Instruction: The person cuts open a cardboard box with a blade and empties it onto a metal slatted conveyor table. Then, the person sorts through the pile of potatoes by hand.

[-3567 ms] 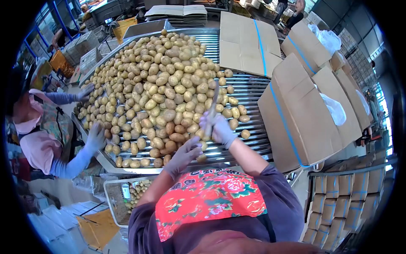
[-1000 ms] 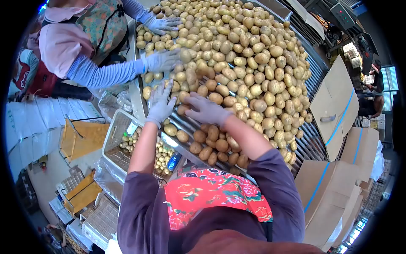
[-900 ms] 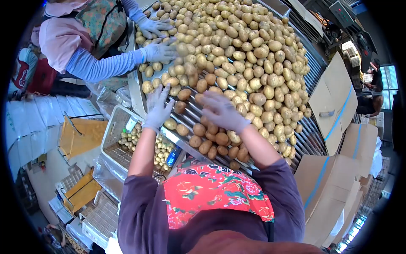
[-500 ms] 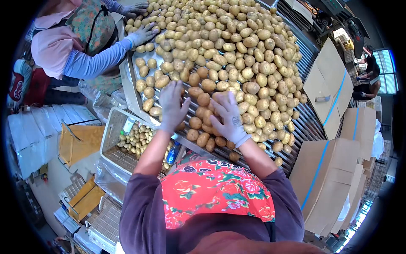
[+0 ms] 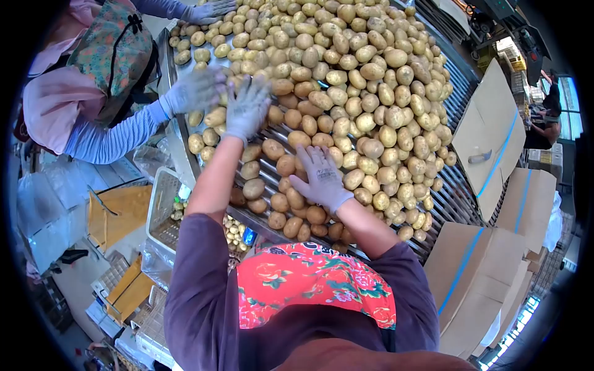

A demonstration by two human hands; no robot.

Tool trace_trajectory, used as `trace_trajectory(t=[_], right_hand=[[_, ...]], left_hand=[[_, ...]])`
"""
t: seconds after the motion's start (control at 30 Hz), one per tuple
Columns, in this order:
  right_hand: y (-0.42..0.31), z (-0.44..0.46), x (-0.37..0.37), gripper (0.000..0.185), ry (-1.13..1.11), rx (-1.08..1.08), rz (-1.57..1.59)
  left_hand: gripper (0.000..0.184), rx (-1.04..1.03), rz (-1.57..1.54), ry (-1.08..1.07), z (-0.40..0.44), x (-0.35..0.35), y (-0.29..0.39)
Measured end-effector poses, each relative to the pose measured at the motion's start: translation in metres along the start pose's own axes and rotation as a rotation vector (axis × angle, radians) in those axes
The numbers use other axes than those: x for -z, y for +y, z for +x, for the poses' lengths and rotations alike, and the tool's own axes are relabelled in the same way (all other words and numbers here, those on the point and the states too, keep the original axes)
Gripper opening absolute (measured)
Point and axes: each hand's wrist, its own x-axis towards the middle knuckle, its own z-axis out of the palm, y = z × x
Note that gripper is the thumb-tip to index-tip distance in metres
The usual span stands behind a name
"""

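Observation:
A broad heap of potatoes [image 5: 377, 111] covers a sloping metal roller table [image 5: 461, 185]. My left hand [image 5: 246, 112], in a pale glove, lies over potatoes at the left of the heap with fingers spread; its fingertips are a little blurred. Lower and to the right, my gloved right hand [image 5: 322, 179] rests open on potatoes, thumb stretched out to the left. Between my hands and the table's near edge sits a looser group of browner potatoes [image 5: 291, 201], with bare rollers showing among them. Neither hand is closed around a potato.
A co-worker's blurred gloved hand [image 5: 197, 91] is close beside my left hand; their other hand [image 5: 210, 11] is farther back. A plastic crate [image 5: 162, 207] with small potatoes stands below the table at left. Cardboard boxes [image 5: 461, 266] stand at right, beside a cardboard sheet [image 5: 486, 139].
My left hand has moved forward and up the heap, away from the near edge. My right hand has shifted slightly left and down. The co-worker's nearer hand has moved toward my left hand.

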Motion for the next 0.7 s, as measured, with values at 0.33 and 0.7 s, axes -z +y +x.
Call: trace_trajectory(t=[0.33,0.7], right_hand=[[0.043,0.086,0.055,0.059,0.384,-0.267,0.626],[-0.009,0.044,0.048,0.064,0.093,-0.104,0.703]], left_hand=[[0.045,0.253,-0.867,0.001,0.008,0.015,-0.081],[0.040,0.639,-1.365,0.246,-0.201,0.081,-0.054]])
